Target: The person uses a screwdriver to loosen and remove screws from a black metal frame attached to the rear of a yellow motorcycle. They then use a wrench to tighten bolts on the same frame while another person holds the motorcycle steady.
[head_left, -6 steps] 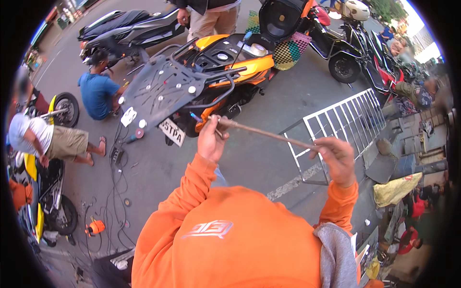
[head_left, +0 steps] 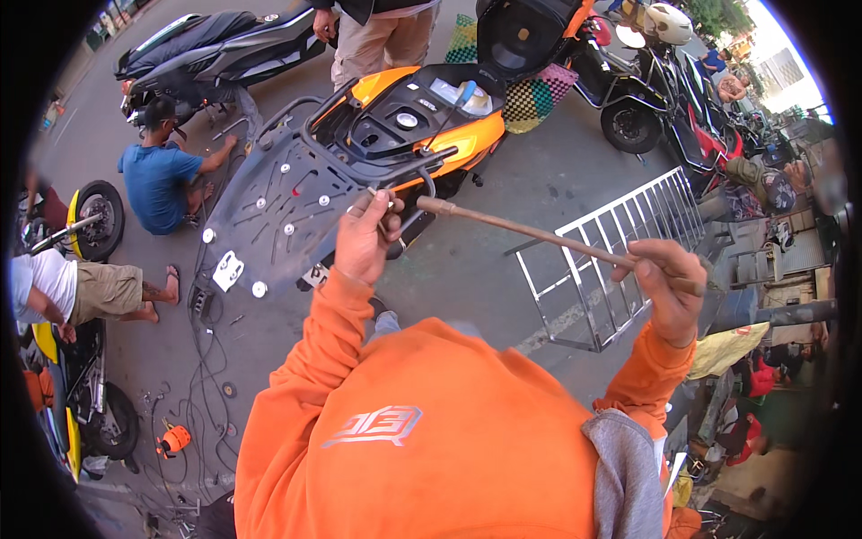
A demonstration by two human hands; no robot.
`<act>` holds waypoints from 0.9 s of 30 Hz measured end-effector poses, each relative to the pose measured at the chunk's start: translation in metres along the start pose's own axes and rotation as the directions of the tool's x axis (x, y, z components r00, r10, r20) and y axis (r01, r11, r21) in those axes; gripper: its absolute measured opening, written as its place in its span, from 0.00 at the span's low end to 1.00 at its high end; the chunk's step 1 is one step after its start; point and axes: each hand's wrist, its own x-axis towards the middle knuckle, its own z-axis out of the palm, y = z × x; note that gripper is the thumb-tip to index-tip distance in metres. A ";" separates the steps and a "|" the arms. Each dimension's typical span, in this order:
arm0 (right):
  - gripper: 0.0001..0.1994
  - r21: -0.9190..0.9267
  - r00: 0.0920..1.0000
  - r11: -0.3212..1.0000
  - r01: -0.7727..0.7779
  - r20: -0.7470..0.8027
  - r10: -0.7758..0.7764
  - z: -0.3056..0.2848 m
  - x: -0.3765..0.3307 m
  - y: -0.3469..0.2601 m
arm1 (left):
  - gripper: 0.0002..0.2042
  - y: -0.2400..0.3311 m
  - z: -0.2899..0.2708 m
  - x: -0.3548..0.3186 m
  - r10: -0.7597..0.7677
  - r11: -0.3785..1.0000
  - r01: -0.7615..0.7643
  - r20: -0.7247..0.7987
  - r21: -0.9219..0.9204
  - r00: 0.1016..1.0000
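Note:
A long thin brown rod (head_left: 539, 235) stretches between both my hands. My right hand (head_left: 669, 287) is closed around its right end. My left hand (head_left: 366, 238) sits at the rod's left tip, fingers pinched there and touching the metal tube frame at the rear of an orange scooter (head_left: 431, 117). A dark flat rack plate (head_left: 278, 211) with several bolts is mounted on that scooter's rear, just left of my left hand. My orange sleeves fill the lower middle of the picture.
A silver metal grid frame (head_left: 611, 260) lies on the pavement under the rod. A person in a blue shirt (head_left: 162, 175) crouches at the left. Another person stands behind the scooter (head_left: 377, 36). Cables and an orange power tool (head_left: 173, 440) lie on the ground lower left. Parked motorbikes surround.
Both hands keep their hold on the rod; my left hand stays at the scooter's rear frame with little visible movement.

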 end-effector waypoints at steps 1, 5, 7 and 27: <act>0.11 -0.032 0.999 0.999 0.043 -0.028 -0.044 -0.001 0.020 0.002 | 0.11 0.019 -0.006 0.010 0.065 0.954 -0.072 0.034 0.291 0.997; 0.11 -0.018 0.996 0.997 0.073 -0.043 -0.074 -0.006 0.093 0.019 | 0.15 0.095 -0.036 0.054 0.074 0.426 -0.038 0.007 0.904 0.997; 0.11 -0.016 0.998 0.998 0.062 -0.004 -0.062 -0.005 0.130 0.038 | 0.16 0.120 -0.042 0.082 0.043 0.253 0.012 -0.023 0.967 0.999; 0.12 0.556 0.981 0.815 -0.164 0.181 0.074 -0.017 0.321 0.235 | 0.08 0.103 -0.012 0.131 0.231 -0.078 0.169 -0.147 0.983 0.962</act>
